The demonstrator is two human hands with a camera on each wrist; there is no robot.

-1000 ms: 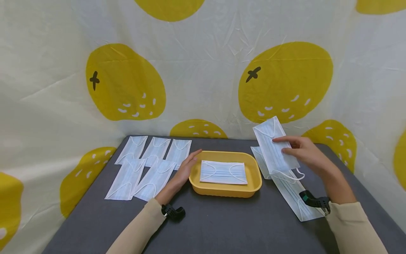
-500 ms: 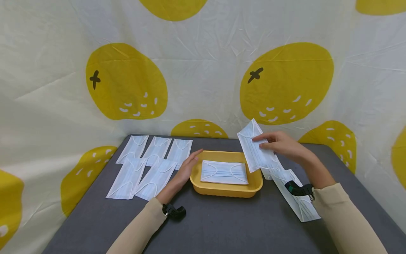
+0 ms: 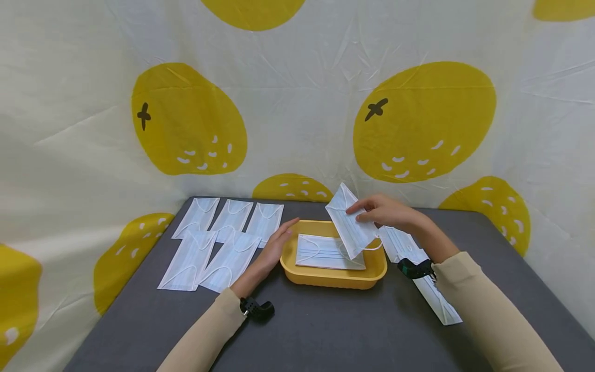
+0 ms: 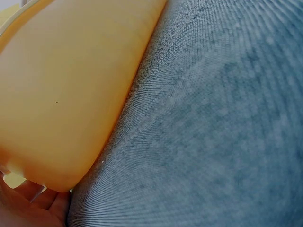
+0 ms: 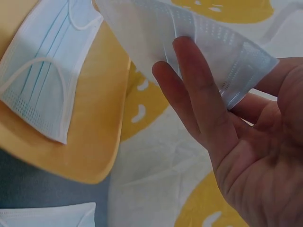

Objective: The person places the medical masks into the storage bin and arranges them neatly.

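My right hand (image 3: pixel 381 212) pinches a white face mask (image 3: pixel 349 222) and holds it tilted above the right half of the yellow tray (image 3: pixel 297 271). In the right wrist view the same mask (image 5: pixel 189 42) sits between thumb and fingers (image 5: pixel 199 99) over the tray (image 5: pixel 90 142). One mask (image 3: pixel 325 252) lies flat inside the tray. My left hand (image 3: pixel 274 243) rests with straight fingers against the tray's left wall; the left wrist view shows that yellow wall (image 4: pixel 66 94) close up on the grey tabletop (image 4: pixel 213 132).
Several masks (image 3: pixel 218 240) lie spread on the table left of the tray. More masks (image 3: pixel 418 268) lie in a line to its right, under my right forearm. A lemon-print cloth (image 3: pixel 186 119) hangs behind and around the grey table (image 3: pixel 325 330).
My right hand has carried the held mask leftward and down, from beside the right-hand masks to above the tray. My left hand has stayed at the tray's left wall.
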